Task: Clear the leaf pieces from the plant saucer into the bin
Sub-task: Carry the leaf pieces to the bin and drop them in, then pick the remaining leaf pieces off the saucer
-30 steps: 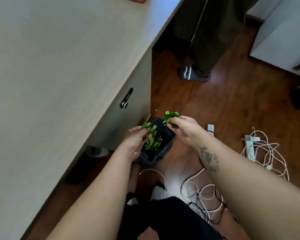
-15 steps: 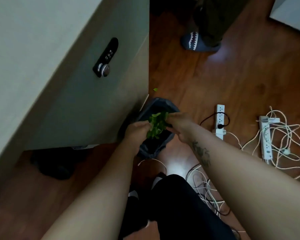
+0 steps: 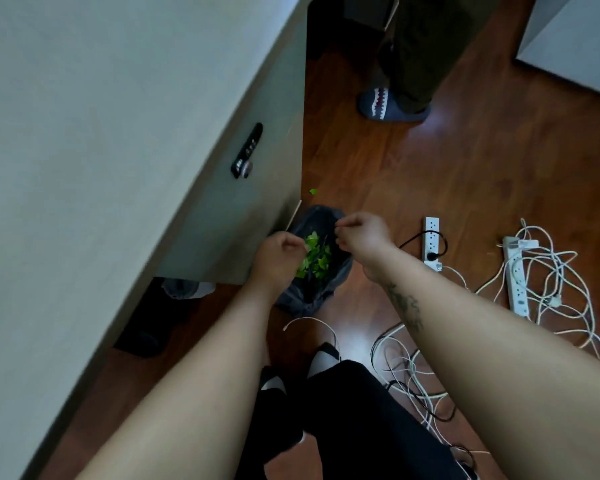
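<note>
leaf pieces (image 3: pixel 314 258): bright green (torn), in bin (image 3: pixel 302 299) | hands: both loosely curled, empty

The left hand (image 3: pixel 277 255) covers the near left rim of the bin (image 3: pixel 329 289), and some of the leaf pieces (image 3: pixel 315 255) vanish behind its knuckles. Whether its curled fingers still pinch any leaf cannot be told. The right hand (image 3: pixel 361 237) hides the bin's far right rim; its fingertips are blurred. Both forearms run off the bottom edge.
</note>
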Motion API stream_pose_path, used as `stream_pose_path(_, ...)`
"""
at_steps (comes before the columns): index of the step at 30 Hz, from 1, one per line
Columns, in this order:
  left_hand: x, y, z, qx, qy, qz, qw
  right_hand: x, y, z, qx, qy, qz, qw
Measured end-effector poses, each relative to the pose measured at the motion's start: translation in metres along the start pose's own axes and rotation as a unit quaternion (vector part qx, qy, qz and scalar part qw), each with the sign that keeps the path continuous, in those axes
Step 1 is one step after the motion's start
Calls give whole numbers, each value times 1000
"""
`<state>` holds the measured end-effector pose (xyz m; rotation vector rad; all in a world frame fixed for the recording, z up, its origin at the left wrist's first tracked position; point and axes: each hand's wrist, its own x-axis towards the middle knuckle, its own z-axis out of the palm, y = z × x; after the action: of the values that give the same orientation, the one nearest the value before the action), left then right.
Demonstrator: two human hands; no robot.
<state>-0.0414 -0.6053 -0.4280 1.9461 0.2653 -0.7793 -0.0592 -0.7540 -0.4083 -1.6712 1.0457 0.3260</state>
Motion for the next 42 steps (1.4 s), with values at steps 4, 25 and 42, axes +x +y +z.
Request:
stream_pose_path(4, -39, 51, -29, 9, 19, 19, 1000, -49, -50, -24, 7, 10, -35, 999)
stream_pose_path(25, -184, 120, -247, -48, 220, 87, 970, -203, -241, 40, -89, -140, -234, 958)
stream_pose_path(42, -265, -45, -475, -73, 436, -10, 897, -311, -236, 307, -255, -305, -349, 849)
